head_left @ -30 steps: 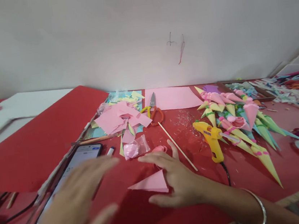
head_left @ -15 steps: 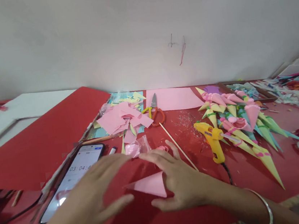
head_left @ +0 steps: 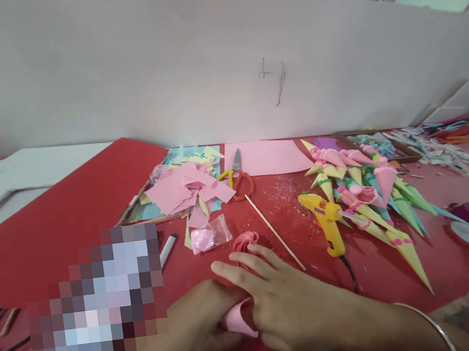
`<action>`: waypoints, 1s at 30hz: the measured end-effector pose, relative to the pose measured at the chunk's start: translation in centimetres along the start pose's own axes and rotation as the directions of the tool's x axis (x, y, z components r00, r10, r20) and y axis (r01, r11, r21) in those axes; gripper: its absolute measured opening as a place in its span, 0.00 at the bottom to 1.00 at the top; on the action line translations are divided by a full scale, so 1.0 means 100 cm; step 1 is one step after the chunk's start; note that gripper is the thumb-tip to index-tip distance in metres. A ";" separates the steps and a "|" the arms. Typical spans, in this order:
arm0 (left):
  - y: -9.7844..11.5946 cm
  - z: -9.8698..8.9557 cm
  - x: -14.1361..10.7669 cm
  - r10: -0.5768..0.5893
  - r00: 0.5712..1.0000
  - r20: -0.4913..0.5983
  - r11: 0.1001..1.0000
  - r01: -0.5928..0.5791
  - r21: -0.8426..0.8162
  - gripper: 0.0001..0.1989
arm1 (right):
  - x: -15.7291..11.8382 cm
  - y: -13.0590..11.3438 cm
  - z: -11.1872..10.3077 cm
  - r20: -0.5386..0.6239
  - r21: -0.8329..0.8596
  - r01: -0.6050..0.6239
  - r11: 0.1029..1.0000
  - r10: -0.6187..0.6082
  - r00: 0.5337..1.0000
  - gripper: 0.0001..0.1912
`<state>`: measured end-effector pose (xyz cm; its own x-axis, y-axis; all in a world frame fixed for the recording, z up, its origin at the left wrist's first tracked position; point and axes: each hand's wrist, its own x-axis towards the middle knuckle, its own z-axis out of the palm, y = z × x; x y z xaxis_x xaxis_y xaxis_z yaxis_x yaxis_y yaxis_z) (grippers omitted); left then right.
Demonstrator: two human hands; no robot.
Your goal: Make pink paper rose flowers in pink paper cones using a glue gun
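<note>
A pink paper cone (head_left: 240, 320) is low in the middle of the head view, mostly covered by my hands. My left hand (head_left: 207, 322) is wrapped round it, its fingertips hidden behind my right hand. My right hand (head_left: 282, 300) lies over the left one with fingers stretched out and apart; its thumb side is against the cone's wide end. Just past my right fingertips lies a coiled pink paper strip (head_left: 245, 241). A small plastic bag with something pink (head_left: 203, 239) and a thin wooden stick (head_left: 274, 231) are close by.
A yellow glue gun (head_left: 329, 223) with a black cord stands to the right, beside a pile of decorated paper cones (head_left: 366, 182). Orange-and-yellow-handled scissors (head_left: 240, 177) lie behind, near pink paper pieces (head_left: 185, 188). A marker (head_left: 168, 249) and a pixelated patch are at left.
My left hand, open and apart before, has moved right and closed round the paper cone. The cone has turned and is now largely hidden. The view has shifted slightly.
</note>
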<state>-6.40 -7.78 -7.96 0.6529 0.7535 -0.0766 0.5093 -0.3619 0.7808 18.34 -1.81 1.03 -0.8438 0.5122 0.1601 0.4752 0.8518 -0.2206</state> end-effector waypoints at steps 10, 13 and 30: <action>0.065 -0.074 0.098 -0.161 0.986 0.049 0.987 0.160 0.019 0.10 | -0.007 0.032 -0.025 -0.192 0.419 -0.183 0.889 0.284 0.939 0.15; 0.067 -0.076 0.098 -0.164 0.983 0.077 0.984 0.169 -0.063 0.13 | 0.000 0.036 -0.016 -0.143 0.292 -0.328 0.898 0.380 0.914 0.20; 0.053 -0.059 0.100 -0.056 0.979 -0.197 0.998 0.050 -0.040 0.07 | 0.003 0.047 -0.026 -0.169 -0.163 -0.518 0.839 0.494 0.853 0.25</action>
<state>-0.42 1.07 -0.93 0.4997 0.8662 0.0033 0.5183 -0.3021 0.8000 20.97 2.61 2.50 -0.4429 0.8763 0.1898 0.8770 0.4674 -0.1113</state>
